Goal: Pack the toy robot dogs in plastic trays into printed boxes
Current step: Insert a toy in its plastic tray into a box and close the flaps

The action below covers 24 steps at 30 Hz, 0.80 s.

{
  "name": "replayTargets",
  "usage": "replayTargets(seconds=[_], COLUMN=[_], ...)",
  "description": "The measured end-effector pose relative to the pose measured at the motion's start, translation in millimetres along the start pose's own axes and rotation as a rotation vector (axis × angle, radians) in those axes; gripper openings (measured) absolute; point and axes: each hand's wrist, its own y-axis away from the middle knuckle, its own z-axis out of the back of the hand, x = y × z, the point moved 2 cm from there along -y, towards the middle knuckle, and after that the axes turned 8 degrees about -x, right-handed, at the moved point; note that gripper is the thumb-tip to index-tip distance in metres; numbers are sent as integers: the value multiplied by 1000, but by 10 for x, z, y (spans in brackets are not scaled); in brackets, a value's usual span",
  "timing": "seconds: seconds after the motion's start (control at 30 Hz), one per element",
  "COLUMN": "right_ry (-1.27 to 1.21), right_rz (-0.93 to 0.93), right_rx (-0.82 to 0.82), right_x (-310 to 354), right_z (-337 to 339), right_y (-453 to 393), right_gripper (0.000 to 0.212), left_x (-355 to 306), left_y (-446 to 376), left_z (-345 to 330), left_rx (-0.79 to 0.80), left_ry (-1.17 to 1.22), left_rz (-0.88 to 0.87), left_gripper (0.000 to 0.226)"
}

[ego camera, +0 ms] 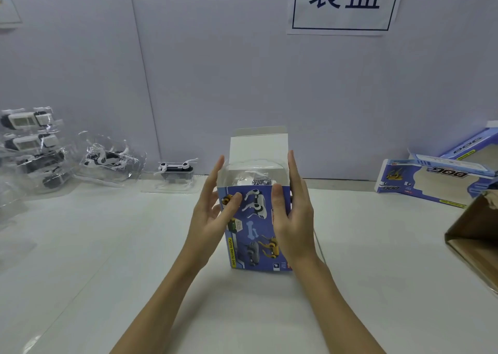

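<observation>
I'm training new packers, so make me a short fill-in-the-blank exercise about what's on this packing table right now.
1. The blue printed box between the two hands stands upright with its top flap ____.
2. The left hand and the right hand touch the box with ____ fingers.
3. The toy dogs in clear trays wait on the ____ side of the table.
4. The brown cardboard carton sits at the ____ edge of the view.

Missing words: open; straight; left; right
</observation>
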Motion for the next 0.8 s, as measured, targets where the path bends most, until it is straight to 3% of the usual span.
replayTargets(seconds=[0.17,0.33,0.53,0.67,0.8], right_ry=[-62,17,13,-47,-37], right_rz=[-39,-76,-117,-197,-201], right_rx=[9,-74,-118,-62,-9], right_x=[-1,69,77,60,64], right_z=[55,117,72,81,109], right_y=[-17,-74,-105,-139,-145], right_gripper=[53,51,28,18,28], left_x=[-1,10,-27,-88,-103], left_y=[43,27,-49,-57,-56], left_z=[-65,-111,-174,-189,-196], left_rx=[89,27,-68,-67,-68], left_ry=[23,-265,-209,-123,-103], left_rz=[54,-75,-39,-66,-54], left_gripper=[55,41,13,16,36])
